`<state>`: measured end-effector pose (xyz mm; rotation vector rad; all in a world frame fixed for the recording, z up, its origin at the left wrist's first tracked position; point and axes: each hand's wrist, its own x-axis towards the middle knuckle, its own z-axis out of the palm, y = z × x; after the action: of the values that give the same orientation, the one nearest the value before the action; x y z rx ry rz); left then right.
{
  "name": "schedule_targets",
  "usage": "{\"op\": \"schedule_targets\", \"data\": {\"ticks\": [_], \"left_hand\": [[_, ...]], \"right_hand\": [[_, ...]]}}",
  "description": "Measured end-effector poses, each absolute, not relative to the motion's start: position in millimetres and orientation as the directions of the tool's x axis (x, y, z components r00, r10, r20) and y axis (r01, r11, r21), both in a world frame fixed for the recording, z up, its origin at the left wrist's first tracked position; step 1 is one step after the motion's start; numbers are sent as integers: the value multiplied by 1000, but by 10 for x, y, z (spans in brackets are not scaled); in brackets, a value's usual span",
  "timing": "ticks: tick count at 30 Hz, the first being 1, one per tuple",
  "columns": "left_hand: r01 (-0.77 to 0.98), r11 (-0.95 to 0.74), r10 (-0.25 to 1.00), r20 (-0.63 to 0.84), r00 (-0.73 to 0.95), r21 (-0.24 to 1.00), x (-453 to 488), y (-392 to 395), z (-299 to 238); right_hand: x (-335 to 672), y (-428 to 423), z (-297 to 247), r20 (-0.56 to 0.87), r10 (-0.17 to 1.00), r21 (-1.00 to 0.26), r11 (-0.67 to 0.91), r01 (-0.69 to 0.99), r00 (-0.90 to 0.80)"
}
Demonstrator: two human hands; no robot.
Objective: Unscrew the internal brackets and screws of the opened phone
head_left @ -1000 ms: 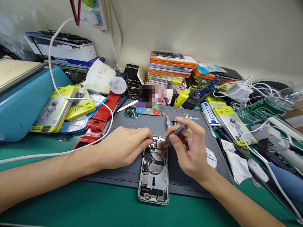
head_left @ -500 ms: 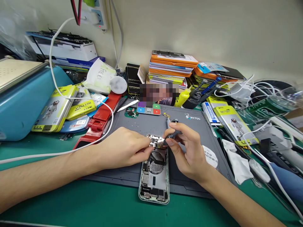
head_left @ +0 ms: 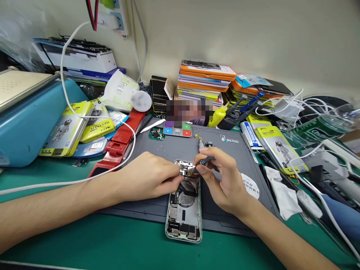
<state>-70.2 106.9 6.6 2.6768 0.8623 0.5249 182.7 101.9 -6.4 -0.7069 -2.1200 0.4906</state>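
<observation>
An opened phone lies lengthwise on the dark grey mat, its inner parts bare and its lower end past the mat's front edge. My left hand is closed at the upper left of the phone, thumb and fingertips pinched together over the parts there; what is between them is hidden. In the fingers of my right hand is a slim dark-handled screwdriver, tilted down toward the left. Its lower end is at the phone's upper right, close to my left fingertips.
A grey work mat covers part of the green table. Behind the phone sits a coloured parts tray. On the left are a red clamp-like tool and yellow battery boxes; on the right, a green bottle, cables and a tool holder.
Both hands stay at the top of the phone, with only slight movement of the fingers. The whole view has shifted a little.
</observation>
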Motion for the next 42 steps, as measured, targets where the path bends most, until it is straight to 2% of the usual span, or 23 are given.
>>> {"op": "schedule_targets", "data": {"ticks": [11,16,18,22,26,36,42], "left_hand": [[506,-776,607,230,760,375,-703,1058,70],[506,-773,609,227,760,383,-708,1056,72],[505,-773,609,226,760,384,-707,1059,78],[512,-768,613,208,763,385,-700,1063,103],[518,-755,618,172,767,402,-696,1060,118],[530,-765,618,185,764,366,-702,1059,117],[566,-754,635,149,758,333,-700,1061,125]], "right_hand": [[1838,1017,-78,593,638,-557,766,323,-491],[1814,1030,-67,663,571,-420,819,390,-484],[1812,1034,-60,669,561,-404,825,395,-488],[1818,1038,-37,639,543,-439,839,322,-544],[1818,1044,-13,655,475,-400,878,264,-588],[1843,993,-44,627,588,-492,807,326,-511],[1810,975,-17,618,637,-562,768,308,-462]]}}
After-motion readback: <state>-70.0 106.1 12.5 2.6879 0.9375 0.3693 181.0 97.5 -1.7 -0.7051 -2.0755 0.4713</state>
